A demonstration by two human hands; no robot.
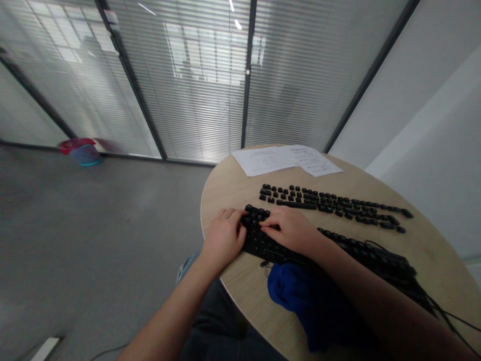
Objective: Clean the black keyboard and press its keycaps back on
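Note:
A long black keyboard [259, 241] lies on the table, running from under my hands toward the right; my right forearm covers part of it. Keycaps sit on its upper left corner, while the area below them looks bare. My left hand [223, 235] is wrapped round the keyboard's left end, thumb by the keys. Over the keys just beside it, my right hand [291, 228] has thumb and fingertips drawn together; whatever is between them is too small to make out. Behind the keyboard, loose black keycaps [298, 205] are laid out in rows.
Printed paper sheets [266, 160] lie at the back of the round wooden table [233, 185]. A blue cloth [289, 286] is bunched at the near side, below the keyboard. Dark cables [447, 313] run off to the right. A basket [86, 154] stands on the floor by the glass partition.

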